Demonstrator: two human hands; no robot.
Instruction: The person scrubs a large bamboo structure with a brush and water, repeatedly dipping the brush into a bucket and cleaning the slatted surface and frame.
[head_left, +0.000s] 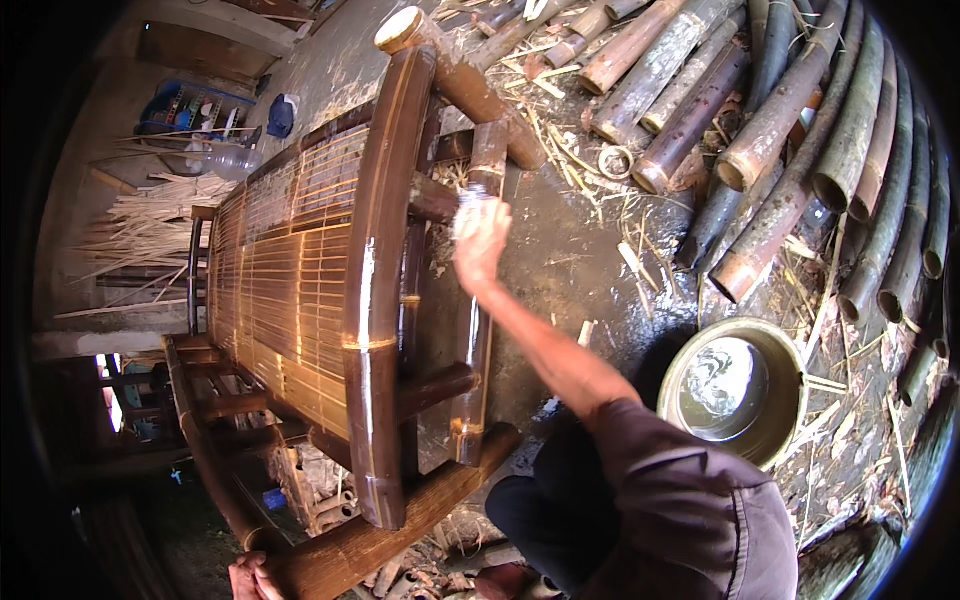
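A brown bamboo bench (365, 300) with a slatted panel (290, 270) lies tipped in front of me, its poles wet and shiny. My right hand (483, 240) reaches out to one of its far leg poles (488, 150). Its fingers are closed over a small whitish wad (476, 197), blurred and too unclear to name, pressed against the pole. At the lower left, my left hand (250, 577) grips the bench near the end of a thick bamboo pole (400, 520); part of this hand is cut off by the picture's dark rim.
A round basin (790, 430) of water stands on the wet floor to my right. Many cut bamboo poles (770, 150) lie piled at the far right among shavings. Bamboo strips (160, 235) and a blue crate (190, 108) are at the far left.
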